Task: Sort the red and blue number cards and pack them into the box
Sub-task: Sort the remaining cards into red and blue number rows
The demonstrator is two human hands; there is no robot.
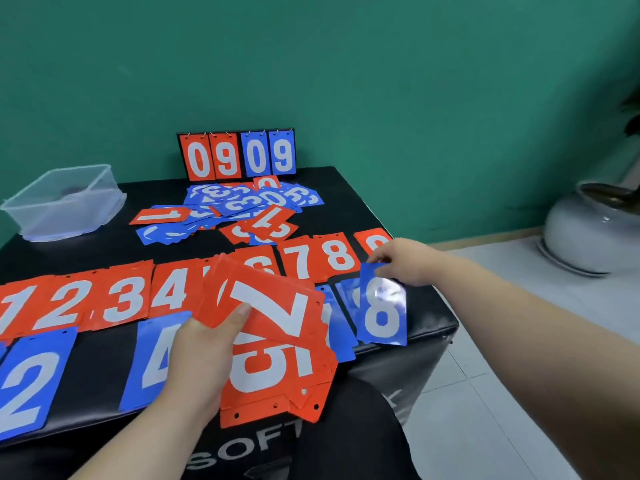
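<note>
the scoreboard (236,154) reads 0 9 0 9; the red card row (131,299) shows 1 2 3 4, 7 8; the black box front (242,448) says "soft".

The red stack (277,344) hides most of the 5 and 6 cards; the blue 2 card (26,386) is cut off.

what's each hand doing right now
Left hand: closed on a fanned stack of red number cards, 7 on top.
Right hand: pinching the top edge of a blue 8 card.
</note>
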